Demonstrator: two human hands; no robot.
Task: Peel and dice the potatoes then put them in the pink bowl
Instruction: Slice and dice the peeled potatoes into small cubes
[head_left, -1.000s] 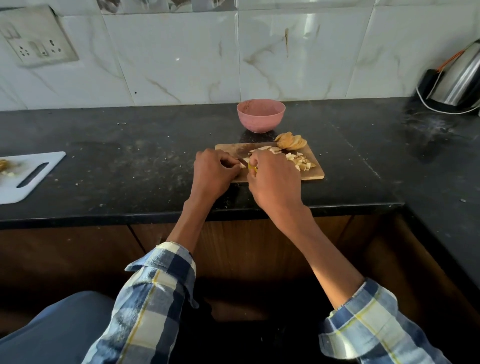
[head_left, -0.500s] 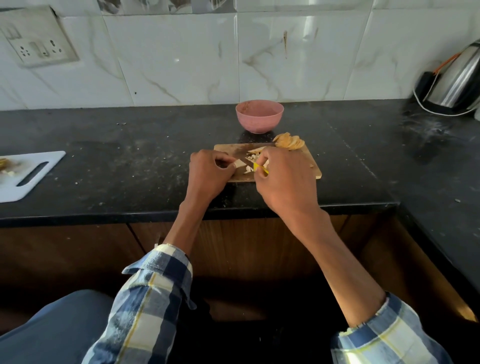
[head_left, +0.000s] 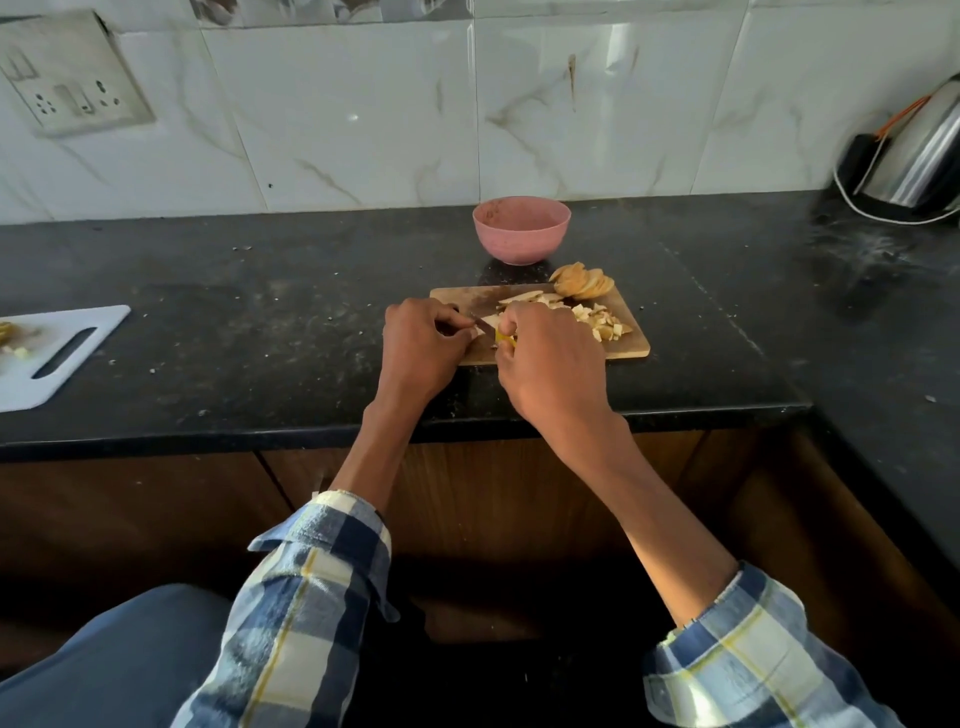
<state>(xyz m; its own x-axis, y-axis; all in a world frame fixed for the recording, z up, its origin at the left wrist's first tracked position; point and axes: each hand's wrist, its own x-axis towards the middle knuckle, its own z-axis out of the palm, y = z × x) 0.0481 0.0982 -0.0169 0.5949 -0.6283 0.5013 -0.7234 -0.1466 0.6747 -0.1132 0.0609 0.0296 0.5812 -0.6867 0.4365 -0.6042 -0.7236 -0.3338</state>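
From where I'm watching, a white cutting board (head_left: 49, 358) is lying at the far left of the black desk (head_left: 260, 322), and further right my left hand (head_left: 418, 345) is curling its grip around a potato piece (head_left: 475, 332) on the wooden board (head_left: 631, 343). My right hand (head_left: 550, 364) is grasping a yellow-handled knife (head_left: 491, 326), its blade crossing toward the left hand, while diced potato (head_left: 602, 322) and slices (head_left: 582, 280) are sitting just right, the pink bowl (head_left: 521, 228) standing behind the board
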